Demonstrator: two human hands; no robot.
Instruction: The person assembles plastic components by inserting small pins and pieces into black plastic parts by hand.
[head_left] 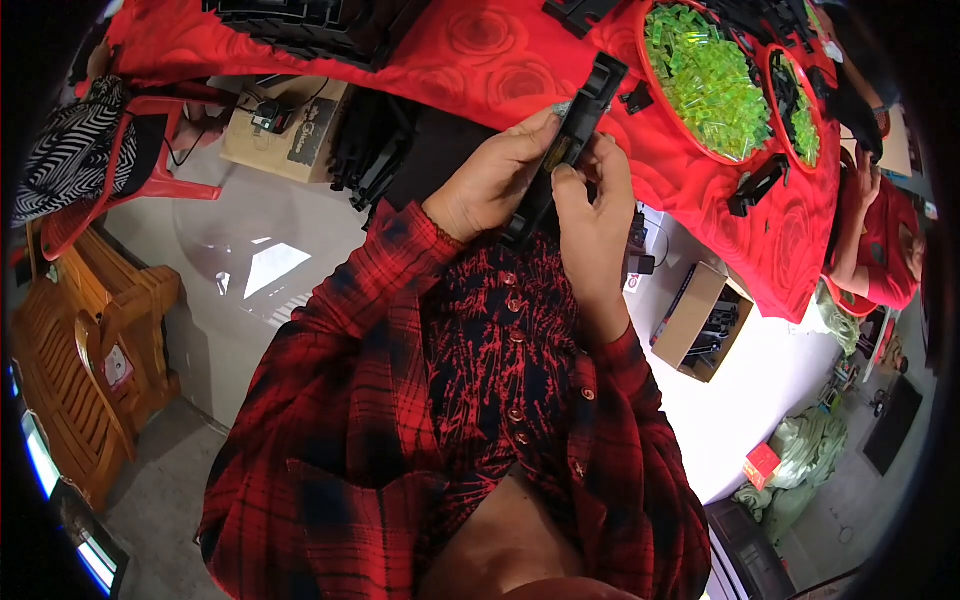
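Note:
A long black plastic part (600,88), narrow and channel-shaped, slants between my two hands at the edge of the red-covered table. My left hand (497,172) grips it from the left side, its fingers mostly hidden behind the part. On the right side, my right hand (597,200) is closed on the same part, with the thumb pressed against its face near the middle. Whether a smaller piece sits under the thumb I cannot tell. The part's upper end points away from me, and its lower end reaches down toward my shirt.
A red bowl (645,60) of yellow-green clear plastic pieces stands on the red tablecloth (480,85), beside a smaller red bowl (800,158). Black plastic parts (758,185) lie close by. Cardboard boxes (690,340) stand below. Another person (878,235) sits at the right.

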